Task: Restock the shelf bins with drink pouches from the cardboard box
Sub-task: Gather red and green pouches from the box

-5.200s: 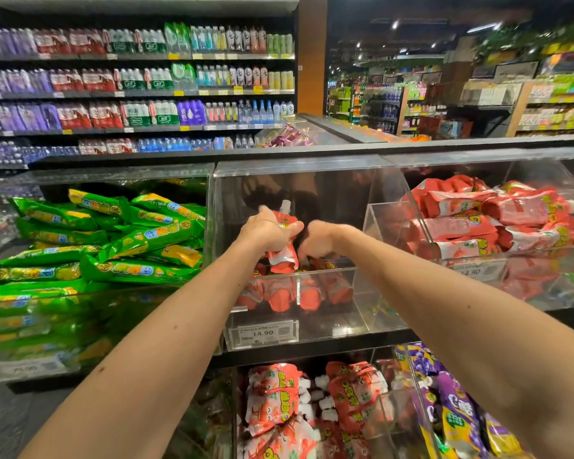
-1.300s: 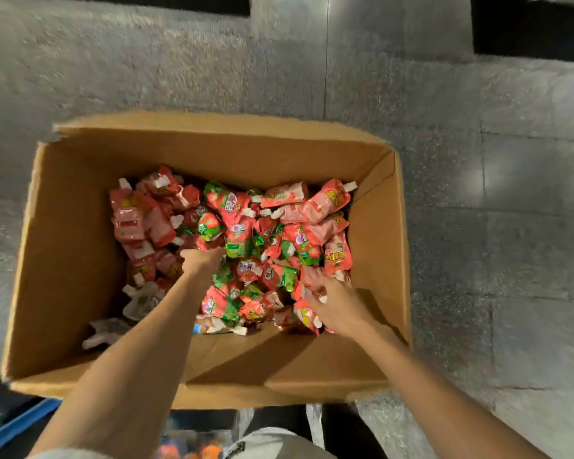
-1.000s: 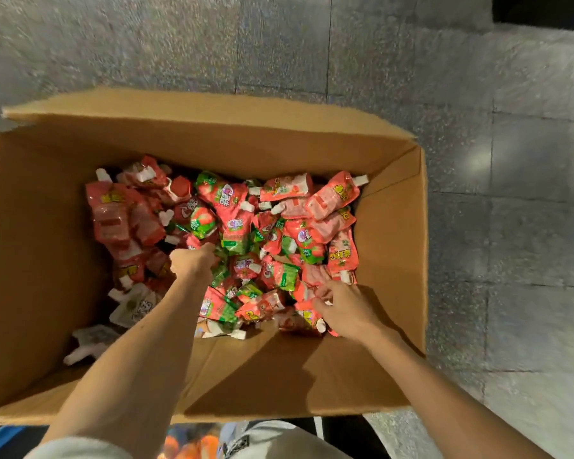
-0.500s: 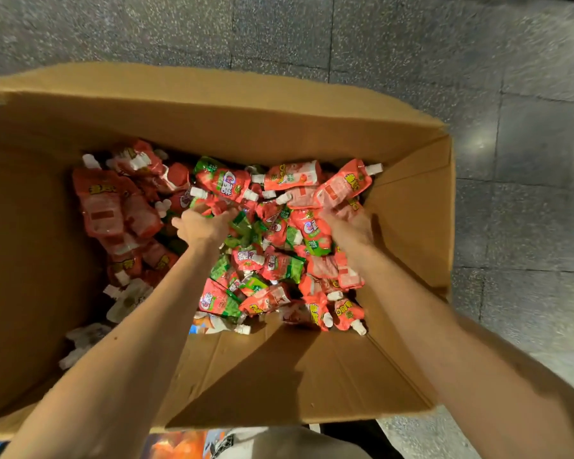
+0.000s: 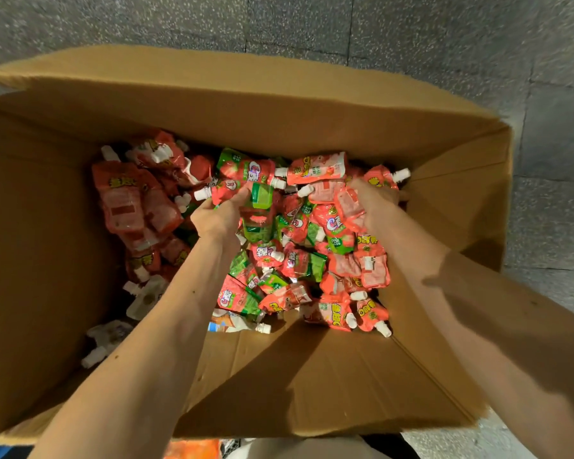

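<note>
dozens, perhaps, of pouches (image 5: 300,261) in cardboard box (image 5: 246,111).

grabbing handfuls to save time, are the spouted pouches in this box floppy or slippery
Probably floppy: the drink pouches lie bent and crumpled in the cardboard box. Likely slick, since their film shines. The left hand grips one bunched, so they seem light.

Grey speckled floor tiles (image 5: 444,34) are spreading out all around, dark grout lines (image 5: 247,21) running between them, light falling dimly.
</note>
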`<state>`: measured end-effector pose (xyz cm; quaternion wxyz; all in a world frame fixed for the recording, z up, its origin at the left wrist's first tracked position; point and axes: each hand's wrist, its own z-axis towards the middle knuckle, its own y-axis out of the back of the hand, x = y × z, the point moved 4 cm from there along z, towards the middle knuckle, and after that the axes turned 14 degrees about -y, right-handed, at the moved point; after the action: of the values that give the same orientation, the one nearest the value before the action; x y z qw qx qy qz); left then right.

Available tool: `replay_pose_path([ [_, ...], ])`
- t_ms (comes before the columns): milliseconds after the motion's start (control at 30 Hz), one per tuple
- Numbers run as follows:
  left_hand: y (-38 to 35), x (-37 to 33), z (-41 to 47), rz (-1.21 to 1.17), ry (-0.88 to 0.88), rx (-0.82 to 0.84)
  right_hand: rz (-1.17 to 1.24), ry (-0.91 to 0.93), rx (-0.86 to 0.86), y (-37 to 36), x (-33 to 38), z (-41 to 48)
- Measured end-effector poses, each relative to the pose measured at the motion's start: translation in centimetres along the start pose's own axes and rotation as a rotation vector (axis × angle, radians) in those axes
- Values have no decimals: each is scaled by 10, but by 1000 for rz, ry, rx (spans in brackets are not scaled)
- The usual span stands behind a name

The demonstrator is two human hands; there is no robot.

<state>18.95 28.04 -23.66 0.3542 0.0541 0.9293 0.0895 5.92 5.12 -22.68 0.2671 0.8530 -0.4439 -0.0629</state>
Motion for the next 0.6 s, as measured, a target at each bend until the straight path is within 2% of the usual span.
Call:
replay_pose_path([
  [167, -3, -10, 8, -42, 151, 151, -83, 119, -36, 13, -9, -3],
  [300, -1, -11, -5, -79, 159, 167, -205, 167, 7, 29, -16, -8],
  [367, 4, -9, -16, -64, 152, 204, -242, 134, 42, 36, -23, -11],
  [467, 10, -10, -51, -50, 163, 324, -261, 80, 196, 47, -37, -26],
  [600, 20, -24, -103, 28, 41, 507, -228, -10, 483, 60, -52, -46],
])
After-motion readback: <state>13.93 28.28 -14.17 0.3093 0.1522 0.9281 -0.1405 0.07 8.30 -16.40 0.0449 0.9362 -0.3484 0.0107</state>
